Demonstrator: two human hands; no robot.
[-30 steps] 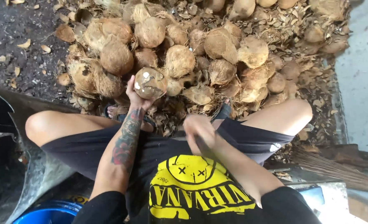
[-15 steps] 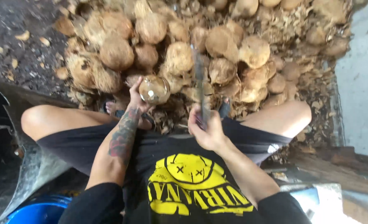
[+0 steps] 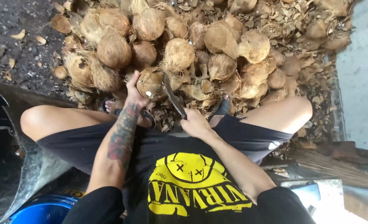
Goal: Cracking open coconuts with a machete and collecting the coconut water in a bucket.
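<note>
Near your left knee sits a blue tub (image 3: 47, 210), its contents hidden. Your right hand (image 3: 195, 123) has its fingers wrapped tight on a dark-bladed knife (image 3: 173, 97), whose blade meets the coconut (image 3: 150, 83). That coconut is round, brown and fibrous with a pale patch, gripped in your left hand (image 3: 133, 89) above your feet. Beyond lies the heap of husked coconuts (image 3: 217, 41).
</note>
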